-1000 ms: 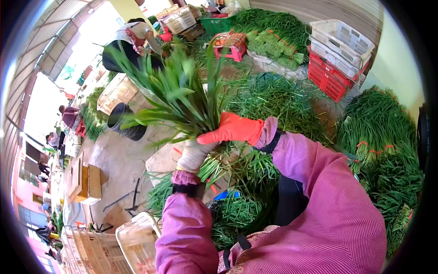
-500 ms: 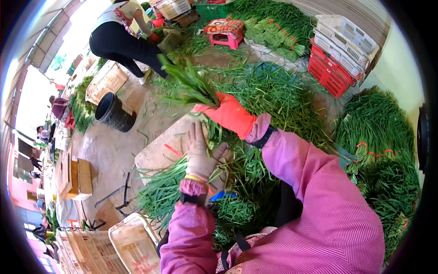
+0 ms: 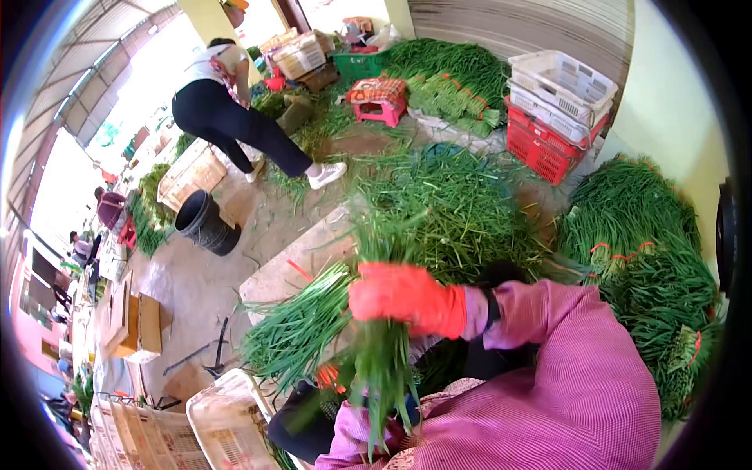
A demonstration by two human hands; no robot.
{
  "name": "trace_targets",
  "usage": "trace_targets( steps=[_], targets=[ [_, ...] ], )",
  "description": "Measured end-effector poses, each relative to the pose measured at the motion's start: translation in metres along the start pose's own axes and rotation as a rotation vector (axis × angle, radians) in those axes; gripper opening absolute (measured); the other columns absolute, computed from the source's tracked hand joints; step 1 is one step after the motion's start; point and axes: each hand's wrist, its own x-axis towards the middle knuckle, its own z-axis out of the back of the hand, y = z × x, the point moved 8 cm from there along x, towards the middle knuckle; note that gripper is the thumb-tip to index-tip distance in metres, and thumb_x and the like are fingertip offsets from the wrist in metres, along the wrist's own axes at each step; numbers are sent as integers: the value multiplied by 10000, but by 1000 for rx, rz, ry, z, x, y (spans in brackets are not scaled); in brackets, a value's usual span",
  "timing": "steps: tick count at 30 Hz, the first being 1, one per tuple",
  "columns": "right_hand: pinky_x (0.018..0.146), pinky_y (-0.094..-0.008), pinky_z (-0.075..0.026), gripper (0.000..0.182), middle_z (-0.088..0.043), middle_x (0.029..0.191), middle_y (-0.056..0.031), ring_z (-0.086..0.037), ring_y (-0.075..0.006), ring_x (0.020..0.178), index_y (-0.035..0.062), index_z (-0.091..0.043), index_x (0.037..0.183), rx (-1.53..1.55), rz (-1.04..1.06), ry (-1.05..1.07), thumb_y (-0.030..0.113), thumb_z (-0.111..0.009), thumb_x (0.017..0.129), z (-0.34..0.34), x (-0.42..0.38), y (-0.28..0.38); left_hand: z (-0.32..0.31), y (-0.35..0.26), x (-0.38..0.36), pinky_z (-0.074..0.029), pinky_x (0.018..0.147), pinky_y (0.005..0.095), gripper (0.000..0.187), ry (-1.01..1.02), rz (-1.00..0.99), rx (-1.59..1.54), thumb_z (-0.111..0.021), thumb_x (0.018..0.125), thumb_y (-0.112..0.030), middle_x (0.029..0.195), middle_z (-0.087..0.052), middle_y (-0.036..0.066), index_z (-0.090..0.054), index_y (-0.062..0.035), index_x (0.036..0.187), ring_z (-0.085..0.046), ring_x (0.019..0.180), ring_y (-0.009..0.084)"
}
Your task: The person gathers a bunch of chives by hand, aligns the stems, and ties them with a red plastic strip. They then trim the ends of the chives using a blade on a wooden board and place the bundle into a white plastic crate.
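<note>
My right hand (image 3: 407, 299), in an orange-red glove, is closed round a bunch of long green leafy stems (image 3: 384, 368). The leaves hang down from the fist in front of my body and are blurred by motion. My left hand is hidden behind this bunch; only its pink sleeve (image 3: 348, 435) shows low in the view. Left of the fist, a pile of green stems (image 3: 298, 325) lies on the edge of a pale board (image 3: 305, 247). Beyond the fist a large heap of loose greens (image 3: 462, 211) covers the floor.
A black bucket (image 3: 207, 223), cardboard box (image 3: 139, 321) and white crate (image 3: 227, 423) are on the left. Tied bundles (image 3: 627, 211) lie at right, below stacked crates (image 3: 548, 137). A pink stool (image 3: 380, 110) stands behind; a person (image 3: 235, 117) bends over at the back left.
My right hand has come down and nearer my body, its bunch now hanging downward. My left hand has gone out of sight behind it. The person at the back has shifted, and the view has tilted.
</note>
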Motion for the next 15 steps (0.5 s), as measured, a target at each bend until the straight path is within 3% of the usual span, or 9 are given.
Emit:
trace_targets(
  steps=[1, 2, 8, 10, 11, 12, 14, 15],
  targets=[
    [1116, -476, -389, 270, -604, 1078, -59, -576, -265, 1159, 132, -599, 1041, -124, 122, 78, 106, -602, 773, -15, -14, 27, -10, 7, -6, -490, 969, 413, 631, 34, 8, 9, -539, 937, -450, 1320, -554, 182, -437, 14, 1352, -553, 1200, 304],
    [1133, -471, -355, 294, -598, 1133, -56, -537, -277, 1231, 132, -600, 1066, -248, 74, 309, 129, -580, 772, -34, -28, 44, -20, 15, -17, -491, 971, 413, 591, 61, 13, 30, -547, 937, -411, 1311, -557, 184, -448, 12, 1337, -554, 1197, 305],
    [1159, -482, -293, 472, -495, 1420, -86, -397, -324, 1385, 101, -544, 1286, -379, 74, 333, 179, -509, 822, -32, -95, 121, -67, 59, -74, -497, 983, 416, 369, 138, 79, 262, -596, 936, -180, 1255, -581, 192, -513, 2, 1246, -556, 1179, 311],
    [1165, -464, -285, 518, -417, 1504, -96, -338, -318, 1425, 105, -468, 1389, 59, 60, 587, 169, -470, 875, -38, -114, 140, -43, 48, -96, -527, 931, 429, 273, -287, -2, 451, -623, 889, -156, 1110, -658, 177, -596, 22, 1094, -628, 1048, 312],
    [1098, -419, -390, 521, -498, 1434, -111, -456, -303, 1347, 95, -431, 1421, 200, 100, 546, 199, -504, 916, -34, -119, 140, -39, 38, -100, -529, 926, 424, 243, -364, -82, 592, -637, 865, -165, 1023, -686, 169, -626, 26, 1014, -658, 956, 290],
    [1098, -419, -390, 521, -498, 1434, -111, -456, -303, 1347, 95, -431, 1421, 204, 123, 547, 199, -504, 916, -29, -110, 142, -33, 27, -104, -547, 899, 394, 235, -282, -62, 713, -632, 859, -148, 954, -689, 149, -641, 24, 1019, -658, 943, 286],
    [951, -382, -507, 639, -576, 1337, -133, -605, -282, 1179, 83, -373, 1457, 59, -428, 417, 324, -604, 912, 0, -82, 97, -41, 14, -131, -555, 884, 407, 223, -377, -167, 821, -647, 829, -99, 884, -671, 126, -639, 20, 1018, -658, 838, 259],
    [858, -374, -533, 723, -607, 1285, -135, -644, -278, 1079, 74, -359, 1462, 115, -529, 253, 386, -653, 879, 14, -65, 81, -54, 16, -140, -567, 850, 415, 209, -411, -171, 871, -658, 806, -55, 811, -635, 97, -637, 16, 1002, -635, 757, 225]
  ],
)
